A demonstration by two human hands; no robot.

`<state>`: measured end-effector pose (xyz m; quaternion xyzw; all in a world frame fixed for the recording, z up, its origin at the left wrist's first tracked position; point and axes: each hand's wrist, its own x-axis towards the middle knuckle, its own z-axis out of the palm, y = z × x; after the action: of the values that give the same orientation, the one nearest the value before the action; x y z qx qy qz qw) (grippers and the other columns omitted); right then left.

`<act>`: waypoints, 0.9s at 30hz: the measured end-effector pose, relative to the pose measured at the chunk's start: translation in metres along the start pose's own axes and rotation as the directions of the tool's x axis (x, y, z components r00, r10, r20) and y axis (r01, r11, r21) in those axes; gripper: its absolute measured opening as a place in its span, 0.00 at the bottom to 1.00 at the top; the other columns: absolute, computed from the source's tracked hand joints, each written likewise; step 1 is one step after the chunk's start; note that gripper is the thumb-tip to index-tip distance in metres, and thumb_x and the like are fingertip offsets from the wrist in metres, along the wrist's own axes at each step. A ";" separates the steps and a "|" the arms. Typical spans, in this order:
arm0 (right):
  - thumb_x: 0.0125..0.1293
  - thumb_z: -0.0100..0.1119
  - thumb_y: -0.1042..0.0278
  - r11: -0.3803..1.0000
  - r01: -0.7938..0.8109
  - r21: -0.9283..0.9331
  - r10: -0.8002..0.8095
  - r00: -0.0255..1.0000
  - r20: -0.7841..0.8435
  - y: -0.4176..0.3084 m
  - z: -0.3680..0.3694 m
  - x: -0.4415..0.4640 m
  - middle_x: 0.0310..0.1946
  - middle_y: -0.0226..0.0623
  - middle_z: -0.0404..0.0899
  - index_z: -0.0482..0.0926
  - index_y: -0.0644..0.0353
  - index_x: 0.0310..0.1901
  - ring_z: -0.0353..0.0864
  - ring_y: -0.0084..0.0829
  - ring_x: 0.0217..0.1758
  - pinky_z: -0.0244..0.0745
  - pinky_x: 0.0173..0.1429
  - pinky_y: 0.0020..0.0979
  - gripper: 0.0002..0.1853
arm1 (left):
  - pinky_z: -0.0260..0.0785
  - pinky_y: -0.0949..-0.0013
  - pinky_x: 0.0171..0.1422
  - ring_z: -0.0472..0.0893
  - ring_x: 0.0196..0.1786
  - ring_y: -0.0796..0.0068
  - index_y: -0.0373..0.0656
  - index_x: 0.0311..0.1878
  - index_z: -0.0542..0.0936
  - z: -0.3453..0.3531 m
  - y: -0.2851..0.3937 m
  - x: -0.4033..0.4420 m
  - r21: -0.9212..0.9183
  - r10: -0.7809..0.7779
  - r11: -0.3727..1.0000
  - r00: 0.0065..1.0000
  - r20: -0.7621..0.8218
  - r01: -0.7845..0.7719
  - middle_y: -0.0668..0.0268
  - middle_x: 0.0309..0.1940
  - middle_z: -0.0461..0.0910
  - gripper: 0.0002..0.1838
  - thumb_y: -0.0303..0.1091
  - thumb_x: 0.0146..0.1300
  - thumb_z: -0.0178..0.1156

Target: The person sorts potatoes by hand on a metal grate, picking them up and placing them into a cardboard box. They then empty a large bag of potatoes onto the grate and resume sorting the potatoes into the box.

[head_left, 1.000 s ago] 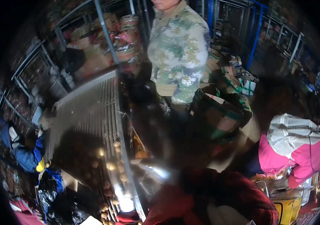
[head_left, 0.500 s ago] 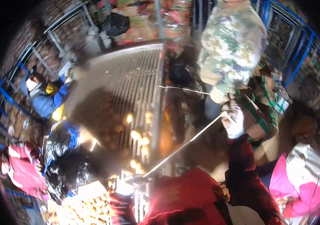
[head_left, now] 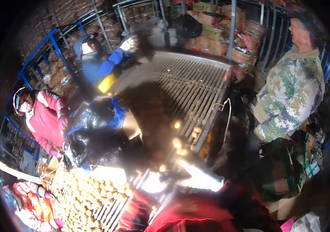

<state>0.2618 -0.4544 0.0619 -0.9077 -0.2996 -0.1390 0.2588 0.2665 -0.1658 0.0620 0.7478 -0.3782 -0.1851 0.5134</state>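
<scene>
Both of my hands are overexposed and blurred over the lower end of a slatted metal rack [head_left: 188,83]. My left hand [head_left: 153,182] is a bright patch beside a few round, potato-like items [head_left: 177,143]. To its right, my right hand [head_left: 199,177] is a long white glare beyond my red and black sleeve, pointing toward the left. The fingers of both hands are washed out, and whatever they hold cannot be made out. A thin white cord [head_left: 228,116] loops down from the rack's right edge.
Many round items [head_left: 83,197] lie at lower left, below black plastic bags [head_left: 91,147]. A person in camouflage [head_left: 292,92] stands at right. People in blue [head_left: 95,67] and dark pink [head_left: 47,116] are at left. Stacked cartons [head_left: 211,33] are behind; green-brown cartons [head_left: 280,170] at right.
The view has swung left, so the rack and people appear farther right. My right hand has come back from beside the camouflaged person toward my left hand; the taut cord between them no longer shows.
</scene>
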 end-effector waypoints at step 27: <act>0.73 0.58 0.66 0.511 0.334 0.792 0.775 0.221 -0.593 0.095 -0.157 -0.088 0.41 0.39 0.83 0.78 0.67 0.51 0.85 0.36 0.40 0.84 0.49 0.44 0.13 | 0.74 0.51 0.62 0.80 0.55 0.64 0.39 0.64 0.73 0.044 -0.094 0.019 -0.897 -0.448 0.202 0.851 0.273 0.394 0.53 0.52 0.79 0.25 0.46 0.71 0.56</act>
<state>0.2361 -0.6482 0.1194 -0.4211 0.0610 -0.4476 0.7865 0.2845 -0.1898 -0.0386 0.3937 0.0277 -0.4809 0.7829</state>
